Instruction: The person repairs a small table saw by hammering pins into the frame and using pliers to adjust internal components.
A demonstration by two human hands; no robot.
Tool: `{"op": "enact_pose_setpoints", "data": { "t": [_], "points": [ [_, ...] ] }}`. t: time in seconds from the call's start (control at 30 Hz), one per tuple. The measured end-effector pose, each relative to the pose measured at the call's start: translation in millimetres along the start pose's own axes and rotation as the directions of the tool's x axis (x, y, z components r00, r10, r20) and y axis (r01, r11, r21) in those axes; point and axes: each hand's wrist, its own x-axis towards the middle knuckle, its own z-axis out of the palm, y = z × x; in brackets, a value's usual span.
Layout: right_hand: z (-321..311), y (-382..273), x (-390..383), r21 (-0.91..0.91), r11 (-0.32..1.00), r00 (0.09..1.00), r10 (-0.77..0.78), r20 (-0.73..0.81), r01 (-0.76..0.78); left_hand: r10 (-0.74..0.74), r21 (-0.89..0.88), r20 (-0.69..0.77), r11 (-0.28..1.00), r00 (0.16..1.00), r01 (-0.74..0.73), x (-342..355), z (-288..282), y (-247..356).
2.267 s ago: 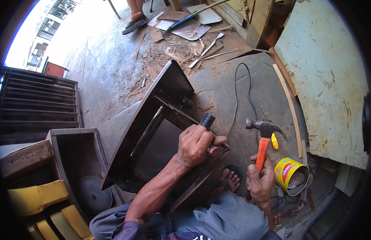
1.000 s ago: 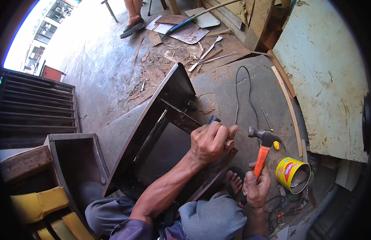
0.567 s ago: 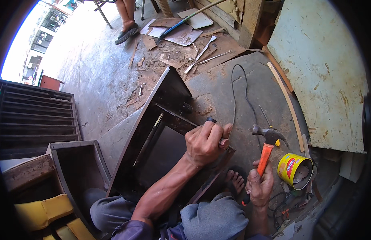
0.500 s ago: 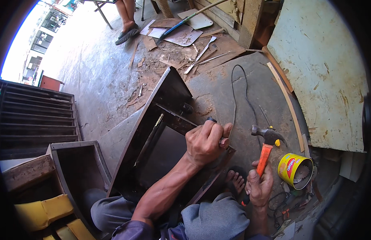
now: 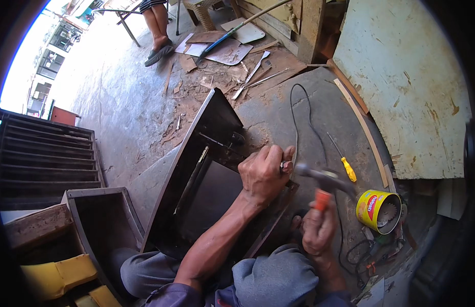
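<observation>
My left hand (image 5: 260, 171) is closed around a short tool (image 5: 285, 167), whose end pokes out by my thumb, over the right part of a dark wooden cabinet piece (image 5: 168, 199) lying tilted before me. My right hand (image 5: 320, 227) grips a claw hammer (image 5: 327, 179) by its orange handle; the blurred head is close to the held tool, and I cannot tell whether they touch. A yellow-handled screwdriver (image 5: 348, 169) lies beyond the hammer. A yellow tin (image 5: 370, 209) with a toothed round blade inside stands to the right.
Open wooden boxes (image 5: 125, 202) and yellow cushions (image 5: 60, 276) sit at lower left, below a slatted frame (image 5: 45, 153). A pale panel (image 5: 401, 77) stands at right. A cord (image 5: 311, 128), wood strips and scraps (image 5: 217, 51) lie on the floor; another person's legs (image 5: 158, 30) show at top.
My right hand has swung the hammer left and toward the tool in my left hand, now blurring. My left hand has risen slightly. The screwdriver behind the hammer now shows fully.
</observation>
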Motion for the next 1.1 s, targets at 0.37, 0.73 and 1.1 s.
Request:
{"op": "enact_pose_setpoints", "data": {
  "t": [0.37, 0.73, 1.1],
  "points": [
    [-4.8, -3.1, -5.2, -0.251, 0.968, 0.993, 0.039, 0.107, -0.011, 0.013, 0.012, 0.021, 1.000, 1.000, -0.014, 7.1, -5.4, -0.5],
    [-26.1, -16.2, -2.9, 0.418, 0.890, 0.933, 0.291, -0.212, -0.183, 0.133, -0.055, -0.005, 0.990, 0.991, -0.133, 4.4, -11.0, 1.0],
    [-21.2, -20.0, 0.0, 0.412, 0.887, 0.962, 0.263, -0.078, -0.209, 0.065, -0.059, 0.000, 0.996, 0.998, -0.064, 1.3, -10.3, 0.3]
  ]
}}
